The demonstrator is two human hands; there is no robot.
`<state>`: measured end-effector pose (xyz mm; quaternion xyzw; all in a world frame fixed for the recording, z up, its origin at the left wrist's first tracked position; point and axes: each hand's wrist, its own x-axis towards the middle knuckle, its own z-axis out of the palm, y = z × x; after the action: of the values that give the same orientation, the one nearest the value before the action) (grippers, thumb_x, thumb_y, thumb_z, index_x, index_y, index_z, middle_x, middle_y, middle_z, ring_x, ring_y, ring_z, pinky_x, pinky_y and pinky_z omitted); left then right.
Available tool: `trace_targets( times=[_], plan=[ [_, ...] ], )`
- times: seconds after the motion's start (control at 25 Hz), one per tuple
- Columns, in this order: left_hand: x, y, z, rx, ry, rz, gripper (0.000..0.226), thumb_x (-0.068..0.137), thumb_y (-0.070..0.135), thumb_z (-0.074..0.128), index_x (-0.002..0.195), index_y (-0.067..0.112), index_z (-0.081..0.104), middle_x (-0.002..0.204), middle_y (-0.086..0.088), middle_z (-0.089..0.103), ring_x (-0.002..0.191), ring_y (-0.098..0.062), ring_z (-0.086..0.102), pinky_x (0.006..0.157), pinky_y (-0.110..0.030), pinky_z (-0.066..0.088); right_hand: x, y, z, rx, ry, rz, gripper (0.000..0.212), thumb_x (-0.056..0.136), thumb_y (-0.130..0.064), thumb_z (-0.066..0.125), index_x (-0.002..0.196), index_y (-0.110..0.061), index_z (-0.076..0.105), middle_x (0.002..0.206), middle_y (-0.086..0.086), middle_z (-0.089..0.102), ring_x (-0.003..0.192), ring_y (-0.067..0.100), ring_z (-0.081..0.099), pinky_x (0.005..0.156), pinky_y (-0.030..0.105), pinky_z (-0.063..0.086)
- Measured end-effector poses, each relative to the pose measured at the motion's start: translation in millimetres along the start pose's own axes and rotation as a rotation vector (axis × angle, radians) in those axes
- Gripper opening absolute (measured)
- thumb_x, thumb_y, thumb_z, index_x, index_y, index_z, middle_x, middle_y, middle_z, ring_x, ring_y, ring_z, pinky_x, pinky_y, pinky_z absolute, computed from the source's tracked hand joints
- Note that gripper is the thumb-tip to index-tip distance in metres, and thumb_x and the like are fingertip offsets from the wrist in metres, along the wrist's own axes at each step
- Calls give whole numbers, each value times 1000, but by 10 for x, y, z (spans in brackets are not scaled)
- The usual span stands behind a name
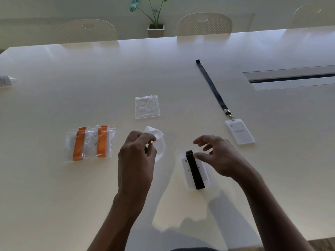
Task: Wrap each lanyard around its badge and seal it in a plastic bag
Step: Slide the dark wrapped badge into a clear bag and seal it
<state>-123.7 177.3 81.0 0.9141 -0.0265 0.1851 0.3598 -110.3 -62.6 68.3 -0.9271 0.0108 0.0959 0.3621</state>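
While the left hand (136, 153) pinches a clear bag (155, 140), the right hand (220, 156) hovers open-fingered over the wrapped badge (194, 170).

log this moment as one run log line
left hand: holds clear bag | right hand: open over wrapped badge | bagged: two orange sets | unwrapped: one lanyard badge

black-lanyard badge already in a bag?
No: the black-wrapped badge lies bare on the table, while the left hand holds an empty plastic bag beside it.
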Motion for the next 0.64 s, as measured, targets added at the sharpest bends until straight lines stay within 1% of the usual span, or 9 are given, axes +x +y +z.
trace_targets(
  times=[0.08, 0.16, 0.2, 0.28, 0.4, 0.48, 0.56, 0.6, 0.64],
  plan=[
    [20, -33, 26, 64, -44, -13, 22, 89, -2, 76, 105, 13, 77, 103, 0, 68, 69, -14, 66, 71, -23, 54, 72, -21, 43, -86, -112, -14, 56, 88, -41, 81, 139, -33, 59, 133, -6, 62, 115, 11, 60, 100, 36, 54],
    [11, -63, 75, 94, -91, -33, 19, 89, -2, 76, 102, 12, 77, 101, 0, 68, 69, -15, 66, 71, -22, 51, 147, -58, 108, -171, -170, -4, 68, 86, -46, 81, 146, -30, 54, 138, -3, 59, 124, 16, 57, 104, 37, 51],
    [2, -73, 105, 92, -109, -44, 18, 89, -1, 77, 101, 11, 77, 100, -1, 67, 70, -15, 66, 71, -21, 50, 182, -72, 139, -212, -179, 8, 69, 86, -47, 81, 146, -27, 54, 139, -2, 58, 127, 18, 56, 106, 37, 49],
    [-14, -92, 165, 72, -132, -68, 17, 88, -1, 77, 100, 11, 77, 98, -1, 67, 71, -15, 66, 72, -21, 51, 234, -91, 185, -272, -172, 19, 62, 87, -46, 81, 140, -23, 60, 138, 1, 59, 127, 20, 57, 105, 37, 49],
    [-13, -133, 235, 36, -127, -93, 17, 88, 1, 78, 99, 13, 79, 94, 1, 66, 73, -13, 66, 73, -26, 57, 271, -81, 207, -252, -163, 42, 45, 85, -40, 83, 123, -19, 70, 123, 2, 69, 114, 21, 63, 96, 37, 54],
    [-10, -156, 266, 24, -119, -95, 16, 88, 3, 79, 100, 14, 79, 93, 2, 67, 74, -9, 66, 73, -22, 56, 272, -52, 184, -163, -171, 64, 36, 83, -37, 86, 111, -19, 72, 106, 0, 73, 99, 19, 66, 86, 36, 57],
    [4, -178, 292, 4, -112, -97, 15, 89, 5, 79, 100, 14, 80, 92, 3, 69, 74, -6, 66, 72, -14, 53, 250, -29, 135, -57, -172, 69, 29, 81, -35, 88, 99, -20, 72, 86, -5, 70, 77, 11, 64, 68, 29, 53],
    [11, -189, 304, -18, -108, -109, 14, 89, 6, 79, 101, 14, 80, 91, 3, 70, 74, -5, 67, 72, -14, 54, 225, -31, 106, -21, -166, 64, 27, 80, -35, 89, 95, -20, 72, 79, -7, 68, 69, 7, 61, 61, 24, 49],
    [18, -200, 317, -55, -105, -131, 14, 90, 7, 79, 102, 13, 81, 91, 3, 71, 74, -6, 69, 73, -18, 58, 198, -35, 78, 12, -146, 59, 26, 79, -36, 90, 92, -21, 72, 76, -7, 67, 64, 4, 59, 57, 21, 46]
  ],
)
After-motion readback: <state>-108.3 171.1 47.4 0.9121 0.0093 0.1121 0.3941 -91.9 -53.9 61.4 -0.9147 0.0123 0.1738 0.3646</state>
